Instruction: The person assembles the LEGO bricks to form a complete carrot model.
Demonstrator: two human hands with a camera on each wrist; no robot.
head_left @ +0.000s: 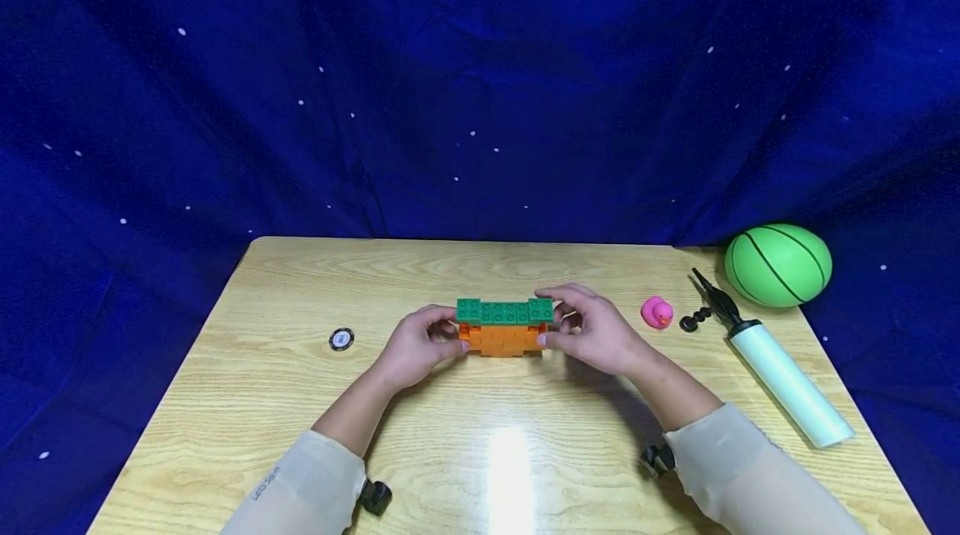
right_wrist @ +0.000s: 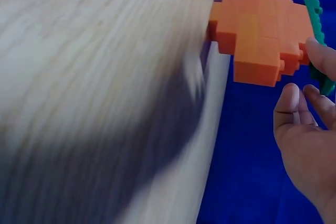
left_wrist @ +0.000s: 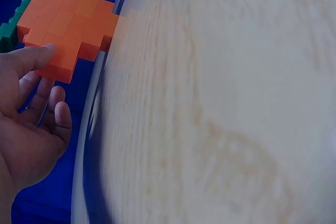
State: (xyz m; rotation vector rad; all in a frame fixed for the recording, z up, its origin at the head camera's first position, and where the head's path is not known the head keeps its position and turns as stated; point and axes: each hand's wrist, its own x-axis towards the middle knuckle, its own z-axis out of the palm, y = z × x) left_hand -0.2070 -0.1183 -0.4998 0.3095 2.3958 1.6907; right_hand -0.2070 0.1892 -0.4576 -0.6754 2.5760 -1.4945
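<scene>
A toy-brick model (head_left: 502,341) stands on the table in the middle of the head view, with a stepped orange body and a row of green studded bricks (head_left: 504,312) on top. My left hand (head_left: 422,345) pinches its left side, thumb (left_wrist: 44,56) on the orange front face and fingers behind. On the other side, my right hand (head_left: 596,328) holds the model near the upper right corner. That thumb (right_wrist: 321,56) presses at the orange edge beside the green row, and the index finger reaches the green bricks.
A poker chip (head_left: 341,339) lies left on the wooden table (head_left: 300,427). To the right are a pink rubber duck (head_left: 657,312), small black pieces (head_left: 690,323), a hand pump (head_left: 787,381) and a green ball (head_left: 778,266). A dark blue curtain (head_left: 480,102) hangs behind.
</scene>
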